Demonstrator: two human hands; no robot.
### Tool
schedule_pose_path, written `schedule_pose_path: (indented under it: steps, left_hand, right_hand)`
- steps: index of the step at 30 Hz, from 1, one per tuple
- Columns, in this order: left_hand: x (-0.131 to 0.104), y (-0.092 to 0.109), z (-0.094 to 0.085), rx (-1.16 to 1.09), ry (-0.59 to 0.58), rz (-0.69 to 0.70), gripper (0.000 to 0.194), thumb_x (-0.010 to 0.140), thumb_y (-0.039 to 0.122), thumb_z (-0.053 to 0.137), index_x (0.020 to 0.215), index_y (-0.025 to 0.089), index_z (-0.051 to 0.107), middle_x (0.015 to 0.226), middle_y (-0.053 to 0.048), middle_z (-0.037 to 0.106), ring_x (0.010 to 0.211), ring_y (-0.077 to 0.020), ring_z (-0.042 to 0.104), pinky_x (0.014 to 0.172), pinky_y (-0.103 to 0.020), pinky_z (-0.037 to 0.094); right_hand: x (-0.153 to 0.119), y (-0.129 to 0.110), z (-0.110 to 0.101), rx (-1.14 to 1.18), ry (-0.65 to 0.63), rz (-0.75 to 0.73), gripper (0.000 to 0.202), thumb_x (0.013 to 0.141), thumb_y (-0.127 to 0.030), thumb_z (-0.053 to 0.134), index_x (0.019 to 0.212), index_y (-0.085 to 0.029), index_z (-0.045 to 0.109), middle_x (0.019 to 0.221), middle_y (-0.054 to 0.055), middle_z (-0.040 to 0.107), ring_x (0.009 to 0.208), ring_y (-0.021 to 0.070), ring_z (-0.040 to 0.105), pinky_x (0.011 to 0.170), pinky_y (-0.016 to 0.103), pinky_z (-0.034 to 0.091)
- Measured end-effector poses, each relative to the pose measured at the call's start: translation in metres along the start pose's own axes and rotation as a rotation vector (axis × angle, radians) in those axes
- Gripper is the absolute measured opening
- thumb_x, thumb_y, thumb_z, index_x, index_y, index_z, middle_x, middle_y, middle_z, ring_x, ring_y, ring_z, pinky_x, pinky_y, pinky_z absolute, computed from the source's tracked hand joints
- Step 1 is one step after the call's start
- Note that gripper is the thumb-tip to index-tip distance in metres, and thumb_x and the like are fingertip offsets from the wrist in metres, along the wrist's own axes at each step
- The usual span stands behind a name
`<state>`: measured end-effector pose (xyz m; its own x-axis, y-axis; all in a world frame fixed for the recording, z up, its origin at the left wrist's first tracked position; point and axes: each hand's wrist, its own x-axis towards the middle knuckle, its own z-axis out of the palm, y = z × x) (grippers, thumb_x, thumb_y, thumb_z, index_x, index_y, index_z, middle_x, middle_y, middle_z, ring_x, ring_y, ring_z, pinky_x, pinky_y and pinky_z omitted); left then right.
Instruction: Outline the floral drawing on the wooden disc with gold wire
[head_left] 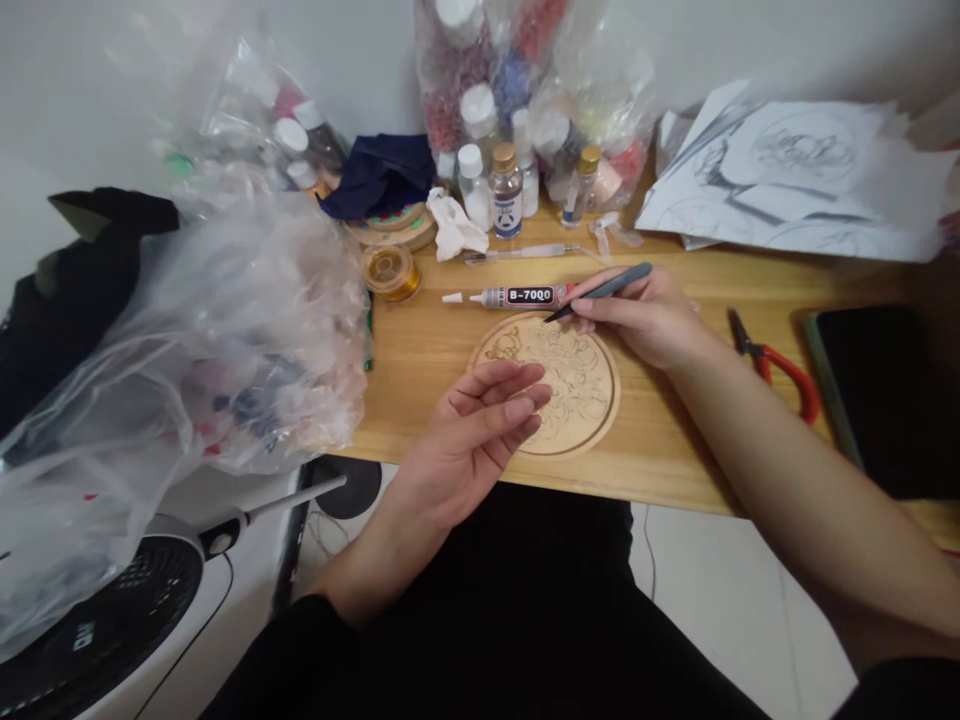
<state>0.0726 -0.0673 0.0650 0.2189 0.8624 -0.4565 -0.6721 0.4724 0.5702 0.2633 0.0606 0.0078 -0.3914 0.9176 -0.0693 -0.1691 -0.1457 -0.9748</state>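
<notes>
A round wooden disc (592,420) with a line drawing and a raised rim lies on the table. My right hand (645,315) grips a dark pointed tool (611,287), its tip over the disc's upper part. Palm up, my left hand (480,430) hovers over the disc's lower left with fingers curled and thumb close to the fingertips; whether something small is between them cannot be made out. A glue tube (529,297) marked B-7000 lies just behind the disc, its white cap (452,298) off to the left.
Small bottles (506,195) and bagged beads stand at the back. A spool of golden wire (391,272) and large plastic bags (262,330) are on the left. Red-handled pliers (784,370), a phone (892,390) and paper sketches (795,180) occupy the right side.
</notes>
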Motion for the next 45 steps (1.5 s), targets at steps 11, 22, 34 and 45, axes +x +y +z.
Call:
schedule_pose_path:
  steps: [11, 22, 34, 45]
  left_hand:
    - [-0.004, 0.001, 0.006, -0.059, 0.023, 0.007, 0.034, 0.054, 0.012, 0.095, 0.079, 0.019, 0.074, 0.069, 0.008, 0.067, 0.059, 0.0003, 0.062, 0.057, -0.004, 0.052]
    - [-0.005, 0.004, 0.008, -0.088, -0.034, -0.024, 0.025, 0.061, 0.013, 0.093, 0.078, 0.022, 0.077, 0.071, 0.009, 0.075, 0.067, -0.0062, 0.075, 0.049, -0.001, 0.050]
    - [-0.007, 0.003, 0.000, 0.053, 0.003, 0.021, 0.033, 0.061, 0.032, 0.094, 0.073, 0.019, 0.067, 0.060, 0.010, 0.064, 0.046, -0.0009, 0.059, 0.046, -0.007, 0.047]
    - [-0.095, 0.065, -0.109, 1.378, 0.202, -0.100, 0.014, 0.076, 0.029, 0.068, 0.064, 0.023, 0.063, 0.057, 0.002, 0.059, 0.050, -0.0135, 0.050, 0.049, -0.022, 0.034]
  right_hand:
    - [0.000, -0.002, 0.003, -0.003, 0.009, -0.006, 0.023, 0.059, -0.028, 0.090, 0.073, -0.017, 0.076, 0.062, 0.001, 0.071, 0.050, 0.0078, 0.058, 0.051, 0.023, 0.049]
    - [0.000, -0.002, 0.002, -0.007, 0.015, 0.003, 0.021, 0.060, -0.026, 0.089, 0.074, -0.017, 0.077, 0.061, 0.001, 0.072, 0.051, 0.0083, 0.058, 0.052, 0.023, 0.049]
    - [0.001, 0.000, 0.002, -0.007, 0.007, -0.022, 0.019, 0.061, -0.027, 0.089, 0.074, -0.018, 0.077, 0.062, 0.000, 0.071, 0.051, 0.0081, 0.059, 0.050, 0.022, 0.049]
    - [0.002, 0.002, 0.001, 0.050, 0.002, -0.024, 0.023, 0.059, -0.026, 0.090, 0.074, -0.015, 0.077, 0.068, 0.003, 0.074, 0.052, 0.0097, 0.063, 0.051, 0.022, 0.052]
